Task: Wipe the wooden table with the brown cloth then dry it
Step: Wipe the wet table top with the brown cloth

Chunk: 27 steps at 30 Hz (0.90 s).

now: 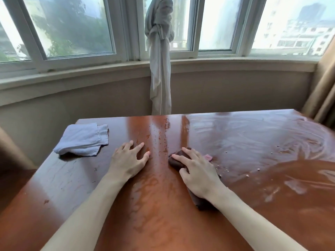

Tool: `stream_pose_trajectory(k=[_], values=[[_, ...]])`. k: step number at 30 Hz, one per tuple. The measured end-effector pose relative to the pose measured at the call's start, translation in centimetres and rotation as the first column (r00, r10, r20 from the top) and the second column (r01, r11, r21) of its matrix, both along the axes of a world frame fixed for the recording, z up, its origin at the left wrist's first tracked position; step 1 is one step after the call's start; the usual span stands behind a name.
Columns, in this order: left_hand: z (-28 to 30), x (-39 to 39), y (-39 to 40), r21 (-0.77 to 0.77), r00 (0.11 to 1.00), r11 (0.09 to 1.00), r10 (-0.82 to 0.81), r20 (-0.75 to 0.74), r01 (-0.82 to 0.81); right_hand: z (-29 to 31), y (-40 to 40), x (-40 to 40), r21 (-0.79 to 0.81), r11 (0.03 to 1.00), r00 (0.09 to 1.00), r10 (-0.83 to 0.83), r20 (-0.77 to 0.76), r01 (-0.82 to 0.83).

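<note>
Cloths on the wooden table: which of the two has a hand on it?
The brown cloth, near the middle of the table: the right hand presses flat on it. The white folded cloth lies untouched by the far left corner.

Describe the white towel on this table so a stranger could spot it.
Start at the wooden table below the windows. At its far left corner lies the folded white towel, beyond the left hand. Unlike the brown cloth under the right hand, it is pale and untouched.
</note>
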<state>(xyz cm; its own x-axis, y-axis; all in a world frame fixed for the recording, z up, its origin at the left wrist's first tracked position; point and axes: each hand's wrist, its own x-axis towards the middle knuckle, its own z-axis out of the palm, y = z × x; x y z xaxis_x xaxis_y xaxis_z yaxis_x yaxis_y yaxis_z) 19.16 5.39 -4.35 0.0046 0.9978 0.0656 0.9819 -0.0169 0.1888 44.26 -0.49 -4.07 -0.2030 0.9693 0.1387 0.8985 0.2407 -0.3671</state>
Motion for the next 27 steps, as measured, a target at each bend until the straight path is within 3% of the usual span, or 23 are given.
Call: stream_pose_trajectory(k=[5,13,17,21,27], values=[[-0.1,-0.1,0.0,0.013,1.000,1.000,-0.007,0.002,0.007,0.6,1.5,0.6,-0.018,1.000,0.999,-0.021,-0.049,0.020],[-1.3,-0.3,0.2,0.109,1.000,0.994,0.019,0.001,-0.019,0.8,22.5,0.9,0.009,0.982,0.981,-0.190,-0.037,0.190],[-1.6,-0.4,0.4,0.111,0.999,0.993,0.033,0.002,-0.033,0.8,28.5,1.1,0.004,0.977,0.976,-0.214,-0.036,0.215],[-1.3,-0.4,0.4,0.086,0.999,0.996,0.034,0.023,-0.036,0.4,26.2,0.8,0.039,0.980,0.980,-0.197,0.003,0.197],[-0.3,-0.1,0.0,0.050,1.000,0.998,0.031,0.006,-0.031,0.4,11.4,0.9,0.024,0.998,0.998,-0.055,0.001,0.055]])
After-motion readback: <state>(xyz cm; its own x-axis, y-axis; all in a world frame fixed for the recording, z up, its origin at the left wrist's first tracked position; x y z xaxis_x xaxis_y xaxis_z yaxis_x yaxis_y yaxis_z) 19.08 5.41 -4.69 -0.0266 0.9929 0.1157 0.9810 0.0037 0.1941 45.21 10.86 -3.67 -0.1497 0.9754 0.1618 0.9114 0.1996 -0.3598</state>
